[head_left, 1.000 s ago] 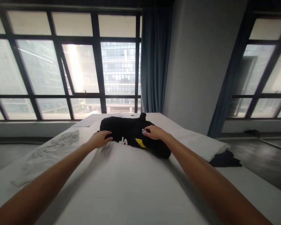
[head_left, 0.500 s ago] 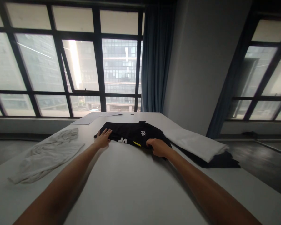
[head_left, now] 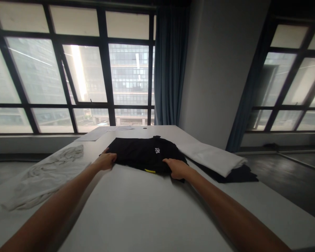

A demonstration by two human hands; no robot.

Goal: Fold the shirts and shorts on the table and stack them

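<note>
A folded black shirt (head_left: 136, 148) lies on the white table (head_left: 136, 210), with small white lettering on its right part and a yellow strip at its near edge. At the shirt's near left corner, my left hand (head_left: 106, 161) is closed on the fabric, thumb toward the window. My right hand (head_left: 177, 168) pinches the near edge on the right side, its fingertips partly hidden by the hand itself. Between the two hands the near edge runs fairly straight.
Left of my arm lies a crumpled whitish garment (head_left: 52, 171). Folded white cloth (head_left: 212, 157) rests on dark cloth (head_left: 238, 175) at the right. Paper sheets (head_left: 94, 134) lie at the far left end, before the windows and blue curtain (head_left: 170, 70).
My left hand has gone from lying spread on the shirt to gripping its corner. The big white print at the near edge is now hidden. The view has shifted slightly right.
</note>
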